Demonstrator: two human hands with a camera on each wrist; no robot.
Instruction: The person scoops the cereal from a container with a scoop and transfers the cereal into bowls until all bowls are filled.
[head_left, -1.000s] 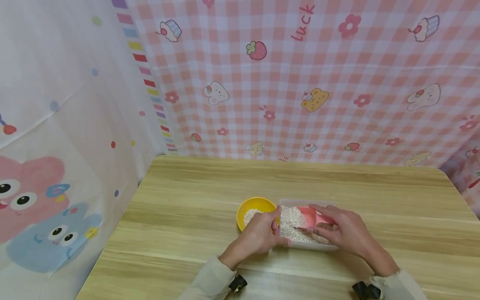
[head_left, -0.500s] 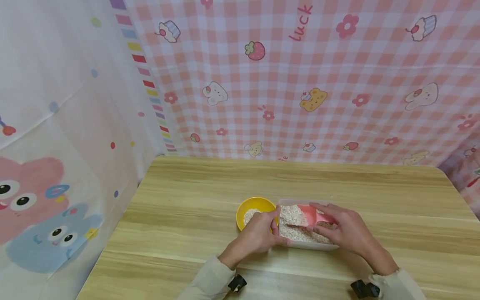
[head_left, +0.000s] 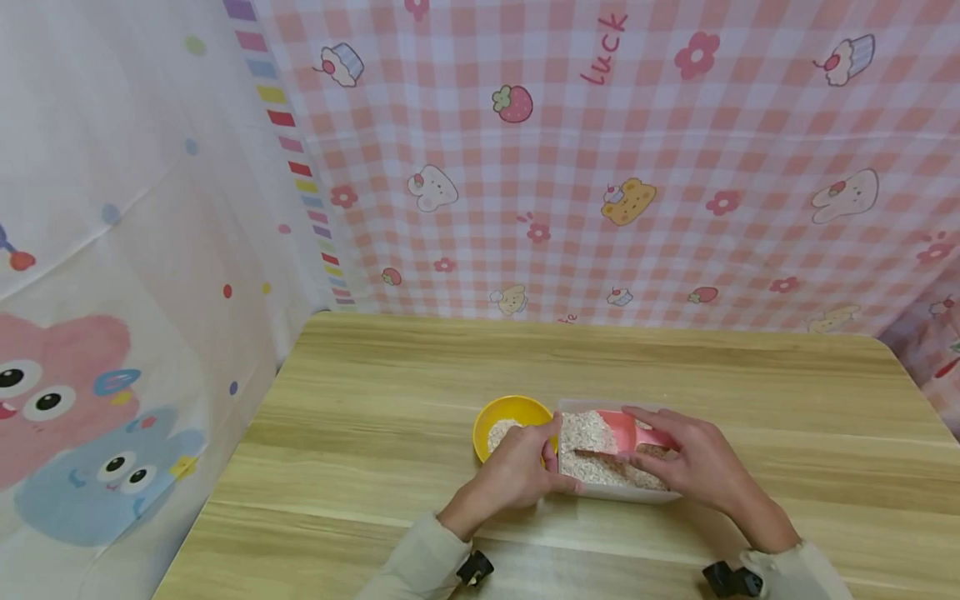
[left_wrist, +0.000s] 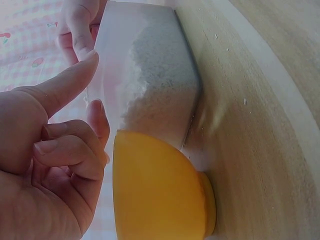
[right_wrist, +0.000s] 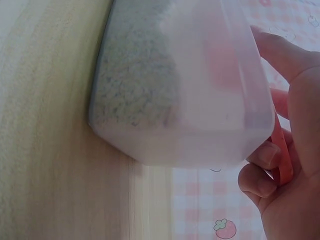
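Note:
A translucent plastic box (head_left: 622, 492) of pale oat-like flakes (head_left: 600, 473) stands on the table. In the head view my left hand (head_left: 517, 467) grips its left end, thumb at the near corner and index finger at the far one. My right hand (head_left: 693, 462) holds the handle of a pink scoop (head_left: 619, 428) inside the box, and flakes fill the scoop's front. The right wrist view shows curled fingers around the scoop's red-pink handle (right_wrist: 284, 160). Touching or nearly touching the box on the left is a yellow bowl (head_left: 487, 412) with some flakes in it, partly hidden by my left hand.
The wooden table (head_left: 390, 375) extends around the box and bowl. A few stray flakes (left_wrist: 245, 101) lie on it. A pink checked cloth (head_left: 570, 250) hangs behind, and a white printed cloth (head_left: 225, 225) hangs at the left.
The scoop has levelled and shifted slightly within the box, with flakes heaped at its front. My left hand stays on the box end.

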